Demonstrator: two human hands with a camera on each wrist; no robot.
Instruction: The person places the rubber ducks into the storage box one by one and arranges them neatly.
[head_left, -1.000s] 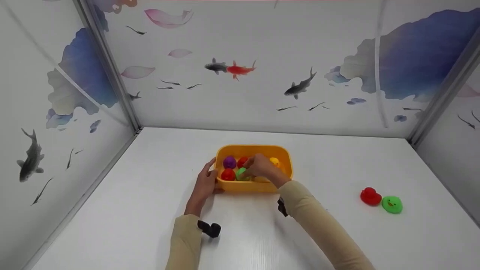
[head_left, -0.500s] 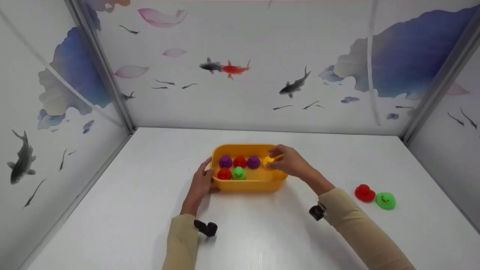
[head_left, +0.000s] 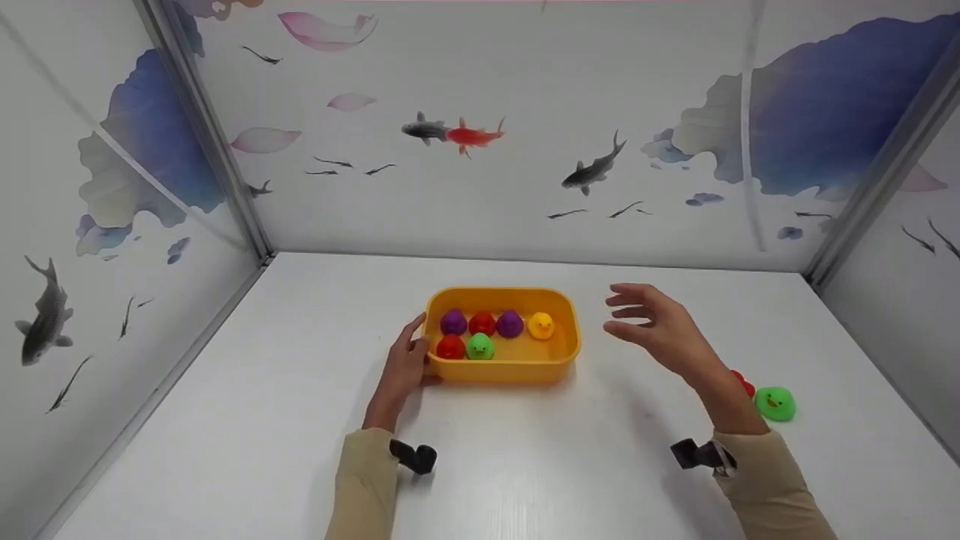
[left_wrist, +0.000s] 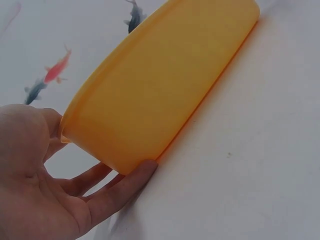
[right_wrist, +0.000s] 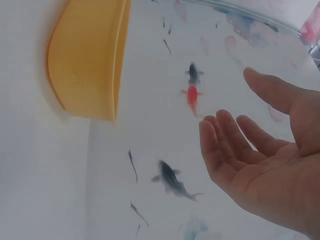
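An orange-yellow plastic container (head_left: 502,372) stands on the white table. Inside, the back row has a purple toy duck (head_left: 453,322), a red duck (head_left: 482,323), another purple duck (head_left: 510,324) and a yellow duck (head_left: 541,325). In front of them sit a red duck (head_left: 450,346) and a green duck (head_left: 480,346). My left hand (head_left: 406,369) holds the container's left end; the left wrist view shows fingers (left_wrist: 125,190) at its lower edge. To the right of the container, my right hand (head_left: 660,330) hangs in the air, fingers apart and loosely bent, holding nothing.
Right of the container, a green duck (head_left: 775,403) lies on the table beside a red duck (head_left: 744,384), partly hidden by my right forearm. White panels (head_left: 480,210) with painted fish and leaves enclose the table's back and sides.
My right hand has let go of the green duck in the front row, passed over the yellow duck and moved out to the right. The left hand stays at the container.
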